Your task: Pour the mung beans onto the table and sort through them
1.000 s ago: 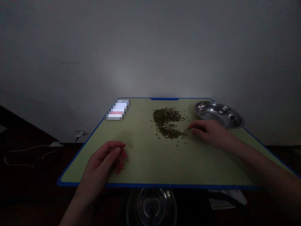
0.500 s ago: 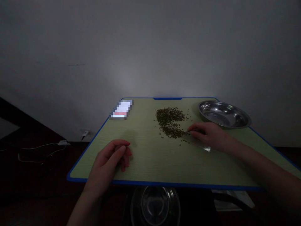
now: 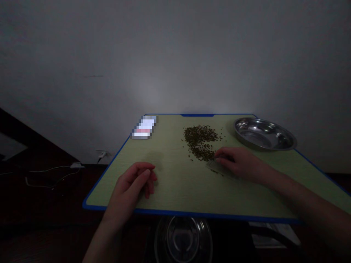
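A loose spread of small greenish-brown beans [image 3: 199, 137] lies on the pale green tabletop [image 3: 175, 186]. My right hand [image 3: 237, 160] is closed, thumb and fingers pinching a thin see-through plastic piece [image 3: 214, 164], perhaps a card or scraper. Its edge is down at the near right side of the beans, and a few beans show along it. Over the table's front left part, my left hand [image 3: 137, 180] hangs with loosely curled fingers and nothing in it.
A shiny steel bowl [image 3: 263, 135] stands at the table's back right. At the back left lies a phone [image 3: 144, 128] with a lit, blurred screen. Below the blue front edge is a round glass or metal vessel [image 3: 183, 239]. White cables [image 3: 76, 165] run along the floor left.
My right hand has moved a little left, and the plastic piece has turned and shifted left against the near beans. My left hand keeps its pose. The view has shifted slightly.
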`<state>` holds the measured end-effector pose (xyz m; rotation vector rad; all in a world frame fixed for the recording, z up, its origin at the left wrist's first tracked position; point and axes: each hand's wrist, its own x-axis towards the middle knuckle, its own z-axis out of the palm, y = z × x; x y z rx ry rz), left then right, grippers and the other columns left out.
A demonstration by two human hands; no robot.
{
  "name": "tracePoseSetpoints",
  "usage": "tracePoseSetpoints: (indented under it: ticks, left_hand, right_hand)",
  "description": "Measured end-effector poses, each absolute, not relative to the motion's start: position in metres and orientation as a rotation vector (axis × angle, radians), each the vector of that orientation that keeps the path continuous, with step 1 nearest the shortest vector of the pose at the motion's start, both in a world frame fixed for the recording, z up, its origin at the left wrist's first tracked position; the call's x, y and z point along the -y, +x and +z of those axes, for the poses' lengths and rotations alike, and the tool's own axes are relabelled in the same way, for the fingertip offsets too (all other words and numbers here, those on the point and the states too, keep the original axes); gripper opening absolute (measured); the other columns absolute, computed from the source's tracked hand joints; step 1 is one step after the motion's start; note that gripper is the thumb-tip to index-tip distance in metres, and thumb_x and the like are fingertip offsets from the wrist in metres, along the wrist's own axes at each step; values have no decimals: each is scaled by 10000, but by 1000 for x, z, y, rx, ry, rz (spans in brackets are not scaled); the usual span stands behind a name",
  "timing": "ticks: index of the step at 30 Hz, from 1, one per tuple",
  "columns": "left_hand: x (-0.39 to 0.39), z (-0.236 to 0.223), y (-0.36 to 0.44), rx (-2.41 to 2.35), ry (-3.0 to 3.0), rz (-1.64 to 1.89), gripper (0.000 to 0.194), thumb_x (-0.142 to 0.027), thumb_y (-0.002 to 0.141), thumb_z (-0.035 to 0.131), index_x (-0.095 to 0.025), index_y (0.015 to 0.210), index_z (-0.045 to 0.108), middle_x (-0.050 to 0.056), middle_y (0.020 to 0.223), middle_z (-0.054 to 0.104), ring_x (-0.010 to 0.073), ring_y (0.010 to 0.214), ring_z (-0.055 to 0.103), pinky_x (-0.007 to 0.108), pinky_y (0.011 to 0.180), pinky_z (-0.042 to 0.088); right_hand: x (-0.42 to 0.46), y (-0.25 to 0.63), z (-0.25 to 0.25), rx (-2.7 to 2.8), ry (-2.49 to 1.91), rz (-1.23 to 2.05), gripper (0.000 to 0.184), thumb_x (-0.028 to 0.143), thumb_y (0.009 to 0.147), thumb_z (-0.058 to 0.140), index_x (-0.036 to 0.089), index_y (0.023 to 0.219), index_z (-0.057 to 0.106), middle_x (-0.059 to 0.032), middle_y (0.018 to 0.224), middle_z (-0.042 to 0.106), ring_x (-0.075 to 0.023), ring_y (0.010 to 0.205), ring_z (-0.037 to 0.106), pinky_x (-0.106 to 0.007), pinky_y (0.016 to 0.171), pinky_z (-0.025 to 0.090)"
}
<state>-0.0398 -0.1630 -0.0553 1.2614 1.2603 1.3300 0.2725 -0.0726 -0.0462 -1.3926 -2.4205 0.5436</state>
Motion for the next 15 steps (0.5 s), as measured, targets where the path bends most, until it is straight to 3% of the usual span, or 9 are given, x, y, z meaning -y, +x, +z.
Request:
tracePoseSetpoints:
  ticks: [15]
  left_hand:
    - [163,-55,-41,-1220,1246,1298,110,-283,874,594,-200,939,623,-27,718,650,61,511,531,167,464,401]
  right_hand:
    - [75,269,-45,2444,-1416,589,213,253,896,473,177,962,660,-57,864,700,-185,730,606,-310,664,420]
